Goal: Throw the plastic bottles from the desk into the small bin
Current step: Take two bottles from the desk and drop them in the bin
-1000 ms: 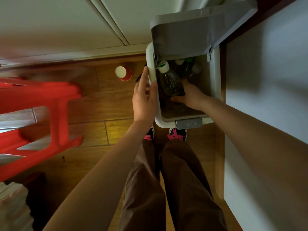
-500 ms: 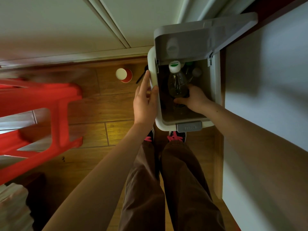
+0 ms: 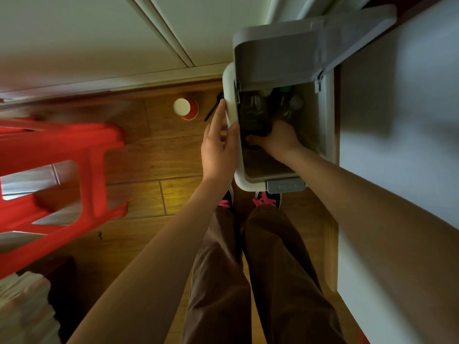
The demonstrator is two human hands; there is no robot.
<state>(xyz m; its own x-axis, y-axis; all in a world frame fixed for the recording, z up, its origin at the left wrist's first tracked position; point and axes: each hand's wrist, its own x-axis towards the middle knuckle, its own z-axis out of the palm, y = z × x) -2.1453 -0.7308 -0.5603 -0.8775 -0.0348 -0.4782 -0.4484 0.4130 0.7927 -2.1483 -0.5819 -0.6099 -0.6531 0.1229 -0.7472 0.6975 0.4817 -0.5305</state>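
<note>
While the left hand (image 3: 217, 150) lies flat against the bin (image 3: 229, 95), the right hand (image 3: 278, 139) clamps its grip on a bottle (image 3: 253, 112) inside.

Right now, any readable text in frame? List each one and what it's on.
"PUSH": raised letters on the grey latch at the near rim of the bin.
Too dark to read: anything on the bottle held by the right hand, or on the other bottles in the bin.
No text visible on the red cup.
</note>
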